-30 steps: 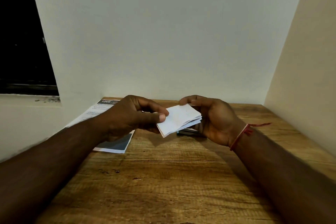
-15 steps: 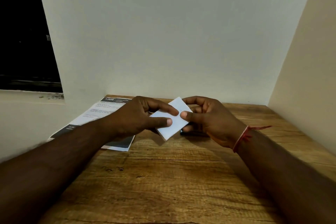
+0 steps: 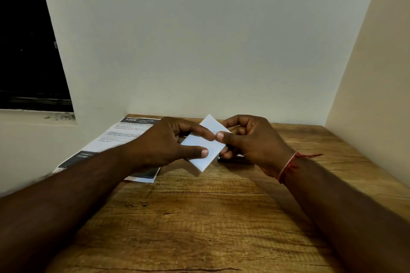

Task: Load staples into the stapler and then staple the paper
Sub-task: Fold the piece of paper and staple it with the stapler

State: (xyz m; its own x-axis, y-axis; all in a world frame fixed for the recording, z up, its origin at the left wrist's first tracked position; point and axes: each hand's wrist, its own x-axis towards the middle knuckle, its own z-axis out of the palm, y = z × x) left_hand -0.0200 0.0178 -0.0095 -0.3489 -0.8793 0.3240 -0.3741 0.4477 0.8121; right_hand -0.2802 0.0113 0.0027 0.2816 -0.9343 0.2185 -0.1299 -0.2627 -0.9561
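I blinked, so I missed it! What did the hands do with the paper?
The right hand moved its thumb onto the front of the paper; both hands now pinch it, sheets squared flat. The left hand kept its grip. Stapler and leaflet stayed put.

Leaflet [image 3: 111, 139] on table [image 3: 199, 217], paper [image 3: 200, 150] to right, perhaps stapler [image 3: 235, 160] behind

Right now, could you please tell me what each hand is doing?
Left hand: holding the folded paper between thumb and forefinger.
Right hand: pinching the same paper from the other side.
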